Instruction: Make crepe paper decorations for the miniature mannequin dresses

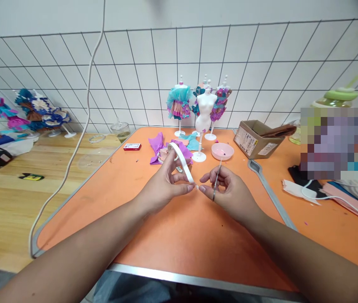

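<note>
My left hand holds a roll of white tape, with fingers through its ring and the thumb near the tape's lower end. Close on its right, my right hand has thumb and fingers near a small whitish bit at that end. A slim metal tool, perhaps tweezers or small scissors, is held in the right hand and points up. Behind the hands stands a bare white mannequin. Purple paper and turquoise paper lie beyond the left hand.
Dressed mannequins stand by the tiled wall. A pink bowl, a cardboard box and a small red box sit on the orange table. A white cable hangs at left. Cloth and a green-lidded bottle are right.
</note>
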### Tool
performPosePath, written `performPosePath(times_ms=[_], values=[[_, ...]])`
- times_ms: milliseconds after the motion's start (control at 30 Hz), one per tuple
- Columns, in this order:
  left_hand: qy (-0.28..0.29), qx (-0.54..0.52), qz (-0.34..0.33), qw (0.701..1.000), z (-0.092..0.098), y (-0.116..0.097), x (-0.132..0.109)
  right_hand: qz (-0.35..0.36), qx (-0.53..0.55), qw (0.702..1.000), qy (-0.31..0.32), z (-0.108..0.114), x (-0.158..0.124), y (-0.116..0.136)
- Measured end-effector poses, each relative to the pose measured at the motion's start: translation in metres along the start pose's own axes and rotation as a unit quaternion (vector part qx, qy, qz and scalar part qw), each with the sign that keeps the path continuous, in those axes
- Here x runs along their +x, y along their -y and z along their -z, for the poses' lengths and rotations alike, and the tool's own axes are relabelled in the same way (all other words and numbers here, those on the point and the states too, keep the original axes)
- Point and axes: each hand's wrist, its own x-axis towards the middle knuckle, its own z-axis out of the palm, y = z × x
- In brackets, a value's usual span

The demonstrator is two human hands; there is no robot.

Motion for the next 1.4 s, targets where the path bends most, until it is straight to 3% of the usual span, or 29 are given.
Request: performPosePath(times_ms=[133, 300, 667, 1100, 1400], values=[[-0.001, -0.004, 0.004, 1.000, -0.0001, 0.0010, 0.0000, 0.009, -0.071, 0.997, -0.009, 0.0003, -0.0002, 0.0002], [0.008, -0.025, 0.006, 1.000, 0.0000, 0.0010, -0.0002, -0.010, 0.013, 0.999, 0.051, -0.0009, 0.0000, -0.0006], [-0.007, -0.001, -0.001, 1.000, -0.0018, 0.0011, 0.0004, -0.061, 0.119, 0.988, 0.073, -0.0017, 0.0005, -0.0032], [0.014, 0.072, 0.008, 0.997, -0.0023, -0.0027, -0.0032, 0.021, 0.017, 0.998, 0.050, -0.0021, -0.0013, -0.0003], [0.051, -0.049, 0.073, 0.995, -0.0031, -0.0083, -0.0055, 0.080, -0.085, 0.993, 0.018, -0.0034, -0.0051, -0.0035]])
